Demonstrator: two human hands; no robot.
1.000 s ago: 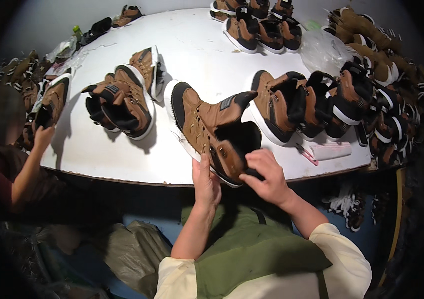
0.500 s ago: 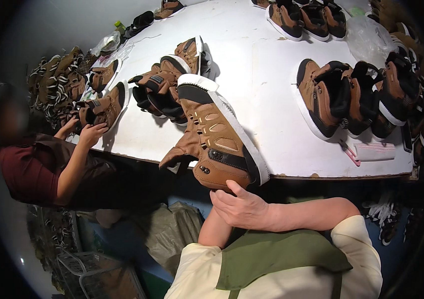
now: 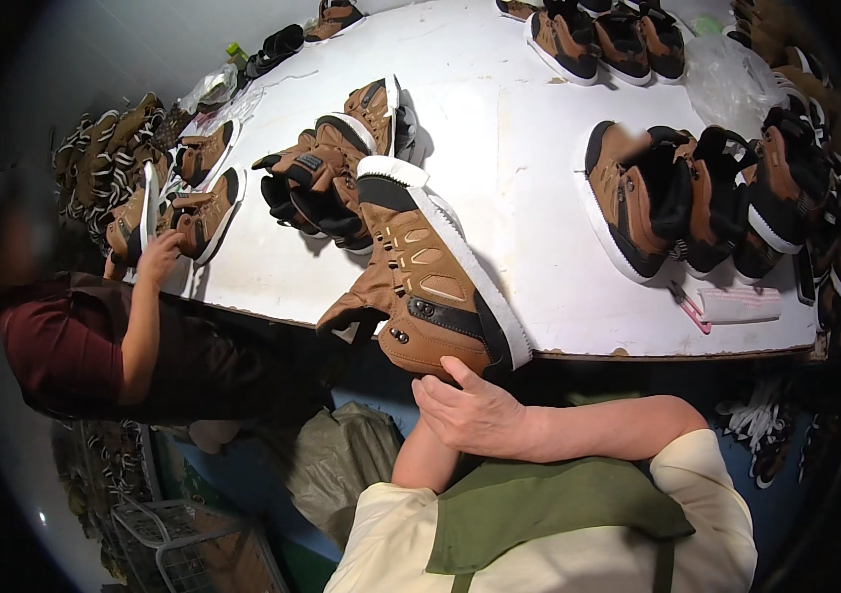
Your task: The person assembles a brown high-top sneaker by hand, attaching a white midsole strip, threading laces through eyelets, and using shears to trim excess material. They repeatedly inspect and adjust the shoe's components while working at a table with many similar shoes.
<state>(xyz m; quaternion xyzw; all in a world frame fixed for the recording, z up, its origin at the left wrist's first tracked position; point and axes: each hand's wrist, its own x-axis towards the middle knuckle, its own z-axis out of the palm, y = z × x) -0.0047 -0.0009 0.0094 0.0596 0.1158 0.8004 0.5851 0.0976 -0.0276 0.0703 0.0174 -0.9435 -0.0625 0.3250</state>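
A brown and black lace-up shoe (image 3: 432,272) with a white sole is held up at the table's near edge, its toe pointing away and its sole turned to the right. My right hand (image 3: 467,407) is closed at the shoe's heel end, thumb against the brown upper and the other fingers curled. My left forearm (image 3: 428,457) rises under the right hand. The left hand itself is hidden behind the right hand and the shoe, so its fingers do not show. Just beyond the held shoe, several similar shoes (image 3: 327,188) lie clustered on the white table (image 3: 500,128).
At the right stands a row of shoes (image 3: 638,208), with a white-and-pink cloth-like item (image 3: 740,304) in front. More shoes (image 3: 606,44) and a clear plastic bag (image 3: 732,79) lie far right. A co-worker (image 3: 75,336) at the left handles a shoe (image 3: 131,222) beside a shoe pile (image 3: 109,148).
My hands and the held shoe stay nearly in place. The co-worker's hands have moved left onto another shoe, now tilted up, while the one they held stands on the table.
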